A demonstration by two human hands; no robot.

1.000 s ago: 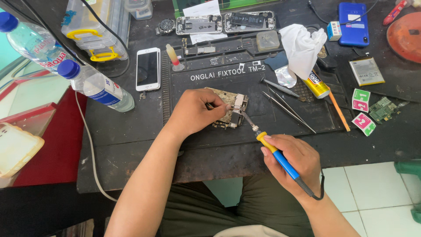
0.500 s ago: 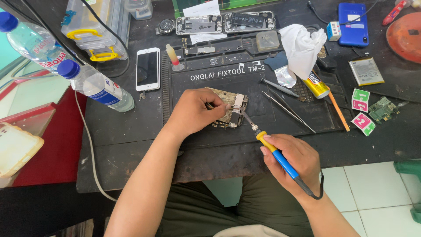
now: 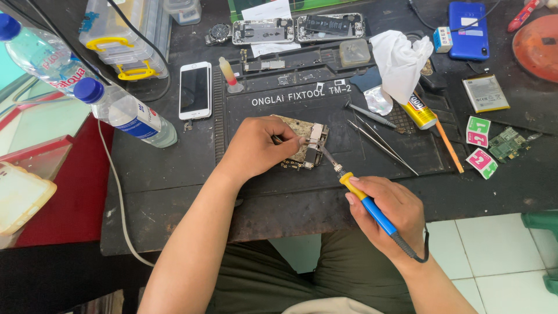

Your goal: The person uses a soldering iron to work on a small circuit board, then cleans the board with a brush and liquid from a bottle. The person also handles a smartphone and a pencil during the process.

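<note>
Bare metal shields on the phone logic board (image 3: 303, 145) lay under the left hand (image 3: 256, 148), fingers pinched down on its left edge. Right hand (image 3: 390, 214) closed around the blue-handled soldering iron (image 3: 360, 197), tip at the board's right end. Risk: pinch slipping would skid the board, dragging the tip across neighbouring parts; lingering there could overheat them.

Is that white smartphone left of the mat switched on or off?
Apparently off: the white smartphone lies face up with a dark, blank screen.
</note>
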